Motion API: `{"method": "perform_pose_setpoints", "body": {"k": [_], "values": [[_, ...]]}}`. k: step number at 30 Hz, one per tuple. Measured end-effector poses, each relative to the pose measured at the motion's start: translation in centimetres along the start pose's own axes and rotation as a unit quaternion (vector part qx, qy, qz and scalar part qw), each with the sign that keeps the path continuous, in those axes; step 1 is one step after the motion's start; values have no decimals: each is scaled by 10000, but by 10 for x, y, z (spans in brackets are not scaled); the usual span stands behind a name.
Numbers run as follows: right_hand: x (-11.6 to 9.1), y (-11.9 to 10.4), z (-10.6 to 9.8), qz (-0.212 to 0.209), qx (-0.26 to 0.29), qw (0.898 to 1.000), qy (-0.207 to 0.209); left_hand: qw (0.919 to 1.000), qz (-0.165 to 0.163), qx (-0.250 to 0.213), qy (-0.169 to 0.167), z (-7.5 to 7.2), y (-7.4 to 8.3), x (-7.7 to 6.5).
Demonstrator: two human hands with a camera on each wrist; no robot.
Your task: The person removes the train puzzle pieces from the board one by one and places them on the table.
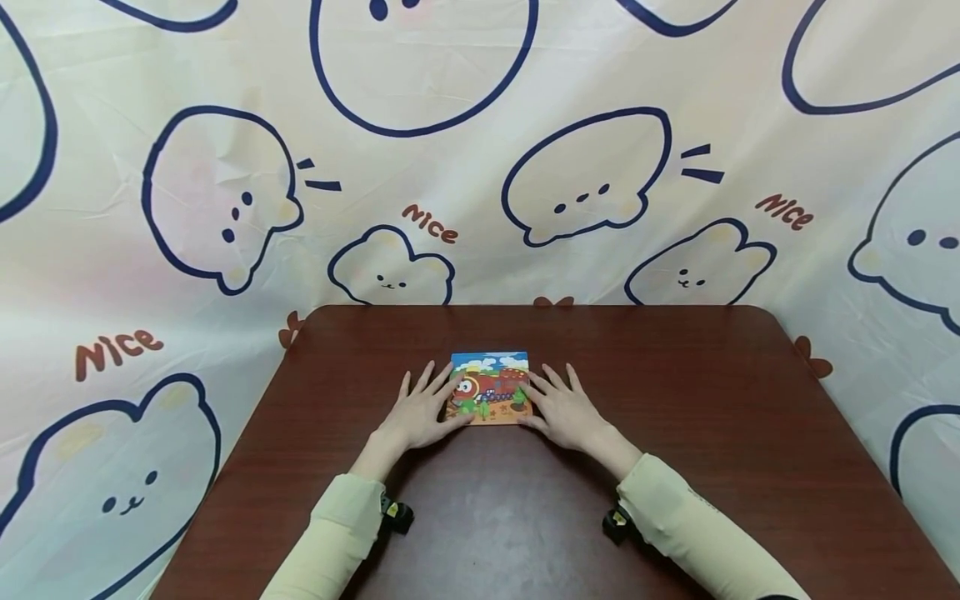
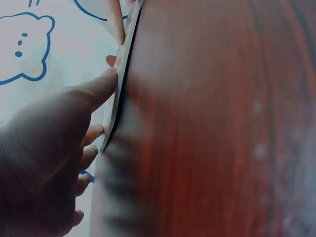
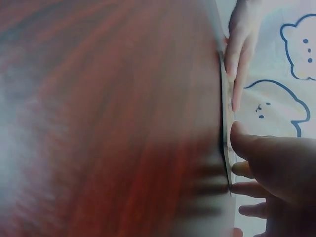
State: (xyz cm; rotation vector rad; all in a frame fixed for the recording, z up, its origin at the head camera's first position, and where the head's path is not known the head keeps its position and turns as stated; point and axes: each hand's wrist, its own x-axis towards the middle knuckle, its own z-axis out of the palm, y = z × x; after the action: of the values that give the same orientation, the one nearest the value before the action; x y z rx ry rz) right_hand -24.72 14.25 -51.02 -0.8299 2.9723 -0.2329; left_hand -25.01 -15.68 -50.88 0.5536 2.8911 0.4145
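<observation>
A thin picture board [image 1: 487, 387], brightly coloured with a red train-like figure, blue sky and green plants, lies flat on the brown table. My left hand [image 1: 420, 415] rests at its left side, fingers straight and spread, the thumb and fingertips on its left edge. At the opposite side, my right hand [image 1: 566, 410] touches the right edge with spread fingers and thumb. From the left wrist, the board [image 2: 121, 74] shows edge-on as a thin strip, with the left thumb on it. The right wrist view has the right thumb against the same thin edge [image 3: 227, 118].
The dark brown table [image 1: 487, 508] extends around the hands, with its back edge behind the board. A pale cloth printed with bear faces [image 1: 390, 267] hangs behind and along both sides. Black wrist cameras [image 1: 397, 515] sit at the pale green sleeves [image 1: 330, 533].
</observation>
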Motion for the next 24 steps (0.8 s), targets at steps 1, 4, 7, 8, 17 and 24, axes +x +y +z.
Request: {"method": "perform_pose_setpoints", "body": {"k": [1, 4, 7, 8, 17, 24], "values": [[1, 1, -1, 13, -17, 10000, 13, 10000, 7, -3, -7, 0, 1, 0], [5, 4, -3, 33, -30, 10000, 84, 9999, 41, -93, 4, -2, 6, 2], [11, 7, -5, 38, 17, 9999, 144, 9998, 71, -164, 74, -2, 12, 6], [13, 8, -6, 38, 70, 9998, 162, 9998, 81, -175, 92, -3, 14, 8], [35, 19, -7, -39, 569, 9969, 535, 9999, 98, -86, 60, 6, 27, 27], [48, 27, -4, -158, 958, 9913, 885, 10000, 72, 19, 21, 11, 35, 35]]}}
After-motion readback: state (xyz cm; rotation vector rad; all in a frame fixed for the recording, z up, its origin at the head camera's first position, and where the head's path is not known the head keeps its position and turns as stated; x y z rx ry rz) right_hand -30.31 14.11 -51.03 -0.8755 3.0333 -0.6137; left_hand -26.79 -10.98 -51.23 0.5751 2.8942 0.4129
